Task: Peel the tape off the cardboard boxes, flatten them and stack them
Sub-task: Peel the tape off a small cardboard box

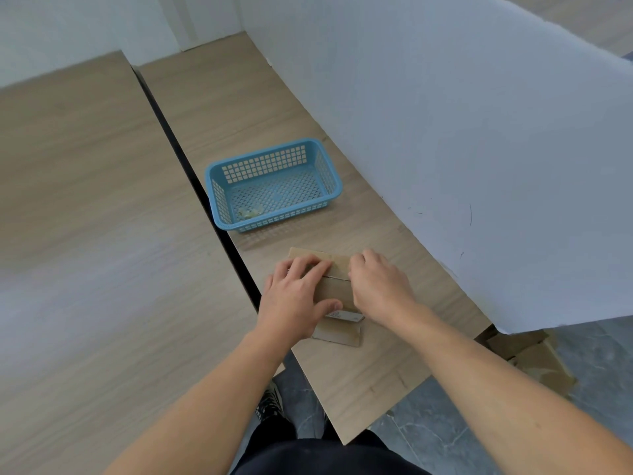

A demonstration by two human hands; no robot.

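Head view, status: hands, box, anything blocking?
Left hand flat on small brown cardboard box. Right hand curled at its top seam, fingertips hidden. Blue plastic mesh basket beyond, apart; nothing blocking.

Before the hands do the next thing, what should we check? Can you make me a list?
1. The cardboard box lies fully on the table: ok.
2. The left hand rests on the box, steadying it: ok.
3. On the right hand, the fingers have hold of tape: cannot tell, they curl over the seam.
4. The blue basket sits beyond the box, ready for tape, with a crumpled scrap inside: ok.
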